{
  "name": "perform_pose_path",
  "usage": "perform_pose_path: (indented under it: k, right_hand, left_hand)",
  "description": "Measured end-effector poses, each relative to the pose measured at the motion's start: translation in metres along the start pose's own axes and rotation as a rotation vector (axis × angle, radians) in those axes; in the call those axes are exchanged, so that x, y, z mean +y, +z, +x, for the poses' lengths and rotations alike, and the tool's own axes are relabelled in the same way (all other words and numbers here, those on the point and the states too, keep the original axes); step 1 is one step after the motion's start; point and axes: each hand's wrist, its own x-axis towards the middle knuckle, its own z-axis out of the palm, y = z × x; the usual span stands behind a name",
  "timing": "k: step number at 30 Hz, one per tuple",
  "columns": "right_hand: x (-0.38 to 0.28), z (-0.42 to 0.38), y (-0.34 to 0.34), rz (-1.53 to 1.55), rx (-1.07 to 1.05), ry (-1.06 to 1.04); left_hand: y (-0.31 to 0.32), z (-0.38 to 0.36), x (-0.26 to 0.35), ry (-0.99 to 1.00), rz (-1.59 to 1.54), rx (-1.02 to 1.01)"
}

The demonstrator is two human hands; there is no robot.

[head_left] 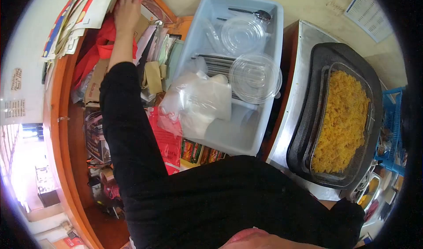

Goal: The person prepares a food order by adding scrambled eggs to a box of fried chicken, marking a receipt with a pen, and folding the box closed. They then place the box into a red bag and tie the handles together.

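Observation:
My left hand (127,13) reaches up to the top of the shelf at the upper left, its fingers bent over the red bag (105,37), which looks like cloth. Papers and envelopes (90,17) stand on edge beside the hand. Below it are a brown cardboard piece (94,88) and more upright papers (152,39). My right hand is out of view; only the black sleeve (350,216) and a bit of the arm show at the lower right.
A pale blue plastic tub (275,33) holds clear round lids (255,78), plastic bags (198,101) and a black spoon (263,15). To its right, a black tray (304,130) holds yellow crumbly food (341,121) under mesh. The orange wooden shelf edge (55,112) borders the left.

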Motion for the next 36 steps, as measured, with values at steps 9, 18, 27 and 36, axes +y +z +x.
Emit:
perform_pose_path:
  k: [9,18,27,36]
  right_hand:
    - [-0.011,-0.002,-0.027,0.184,0.026,0.052]
    - [0.002,-0.002,0.061,-0.428,0.226,-0.079]
    - [-0.003,0.014,-0.016,0.013,-0.365,-0.059]
    - [0.004,0.015,-0.044,0.14,-0.386,-0.126]
  left_hand:
    - [-0.058,-0.071,0.041,0.056,-0.117,-0.086]
    - [-0.117,-0.141,0.061,0.664,0.053,-0.18]
    - [-0.122,-0.226,0.095,0.81,-0.035,-0.253]
    - [-0.187,-0.248,0.092,0.673,-0.293,0.043]
